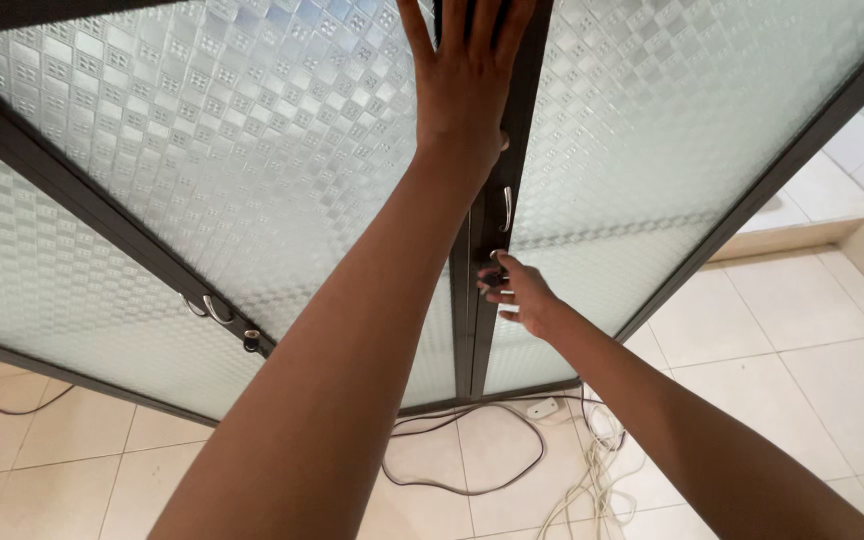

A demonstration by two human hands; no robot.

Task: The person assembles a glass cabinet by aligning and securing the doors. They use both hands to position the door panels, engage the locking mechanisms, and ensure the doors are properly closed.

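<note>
Left hand (467, 75) flat on door frame (524, 120), fingers apart; right hand (517, 295) fingers clamped on lock knob (492, 278).

Soft, even daylight glows through the frosted glass (252, 150); shadows are faint, focus sharp, and straight frames (102, 215) bow toward the edges.
</note>
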